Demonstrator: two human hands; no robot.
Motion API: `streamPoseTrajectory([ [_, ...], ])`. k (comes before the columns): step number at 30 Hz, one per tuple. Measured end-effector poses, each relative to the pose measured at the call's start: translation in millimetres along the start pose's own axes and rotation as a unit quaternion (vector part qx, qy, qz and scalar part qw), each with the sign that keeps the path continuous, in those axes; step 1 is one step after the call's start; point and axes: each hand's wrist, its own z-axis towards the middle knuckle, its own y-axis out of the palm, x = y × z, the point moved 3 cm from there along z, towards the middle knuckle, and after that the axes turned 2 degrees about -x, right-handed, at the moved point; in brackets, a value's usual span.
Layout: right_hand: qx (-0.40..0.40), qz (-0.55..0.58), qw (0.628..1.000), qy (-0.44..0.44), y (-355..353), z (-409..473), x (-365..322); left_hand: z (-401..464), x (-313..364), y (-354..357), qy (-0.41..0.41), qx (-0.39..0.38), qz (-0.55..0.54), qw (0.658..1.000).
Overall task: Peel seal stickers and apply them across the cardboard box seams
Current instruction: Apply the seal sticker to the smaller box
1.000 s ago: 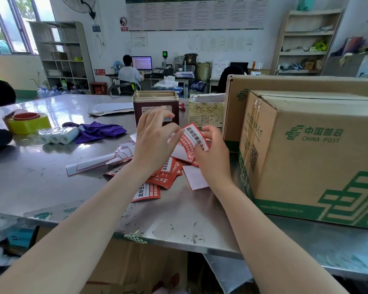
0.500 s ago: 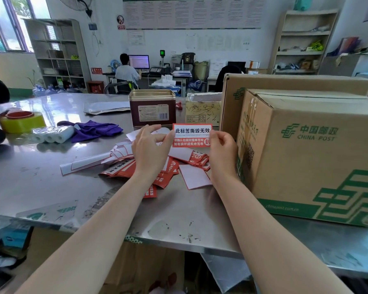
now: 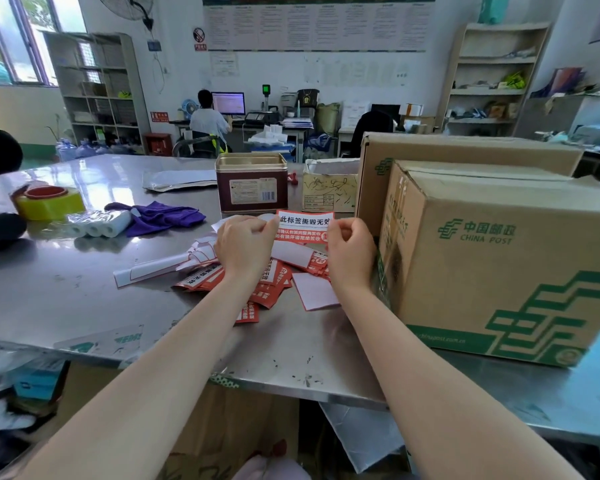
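Steel tabletop [image 3: 66,289] fills the lower frame from where I watch, scuffed at its near edge. Nearest on it, at centre, lies the loose pile of red seal stickers [image 3: 219,277] and white backing sheets [image 3: 314,291]. Just above that pile, my left hand [image 3: 245,245] and right hand [image 3: 350,251] each pinch one end of a single seal sticker [image 3: 303,226], holding it flat and face-on. A second ago it was curled between the fingers, mid-peel; half a second ago it was already stretched out, and it has barely moved since. I judge the peel finished and the sticker ready for carrying. At right, just beside my right hand, stands the cardboard box [image 3: 499,271], its top seam [image 3: 492,175] showing no sticker. Beyond, at middle frame, a brown tin [image 3: 252,188]; a tape roll [image 3: 49,201] sits far left.
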Motion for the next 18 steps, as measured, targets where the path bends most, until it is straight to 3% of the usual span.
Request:
streamPoseTrajectory([
  [6, -0.004, -0.097, 0.987, -0.129, -9, 8, -73, 0, 37, -17, -0.149, -0.047, -0.174, 0.972],
  [11, -0.016, -0.209, 0.961, -0.181, -37, 24, -135, -15, 82, -16, -0.197, -0.100, -0.299, 0.928],
  [14, -0.015, -0.247, 0.955, -0.165, -66, 41, -150, -17, 106, -8, -0.181, -0.126, -0.321, 0.921],
  [18, -0.028, -0.253, 0.964, -0.076, -111, 63, -139, -19, 134, 6, -0.147, -0.154, -0.284, 0.935],
])
